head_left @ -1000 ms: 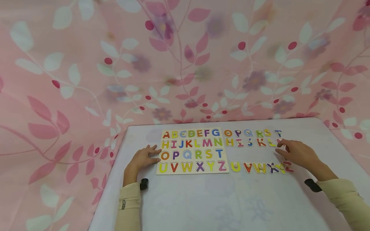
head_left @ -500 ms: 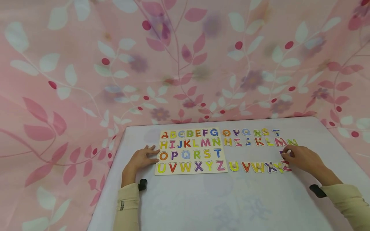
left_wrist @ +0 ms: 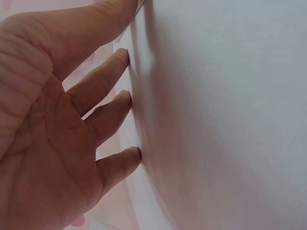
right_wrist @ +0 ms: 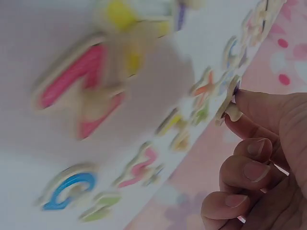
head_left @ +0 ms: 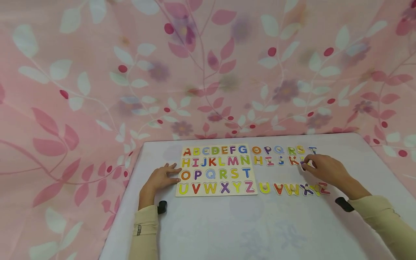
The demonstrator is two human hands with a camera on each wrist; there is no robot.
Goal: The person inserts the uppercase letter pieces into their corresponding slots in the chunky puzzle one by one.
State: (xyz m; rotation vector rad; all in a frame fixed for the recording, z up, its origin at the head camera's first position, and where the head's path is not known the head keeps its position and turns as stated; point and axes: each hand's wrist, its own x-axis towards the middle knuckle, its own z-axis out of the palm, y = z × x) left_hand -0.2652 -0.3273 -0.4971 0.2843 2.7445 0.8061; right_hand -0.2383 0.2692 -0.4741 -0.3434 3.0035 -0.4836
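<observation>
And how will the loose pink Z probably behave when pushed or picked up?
The loose pink Z is likely stiff, since its pale edge looks thick. Its knob probably makes lifting easy. Lying flat, it should slide, not roll.

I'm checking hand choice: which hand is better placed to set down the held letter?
Probably the right hand: it pinches the letter piece, near loose letters; the empty left hand rests at the left edge of the letter board.
</observation>
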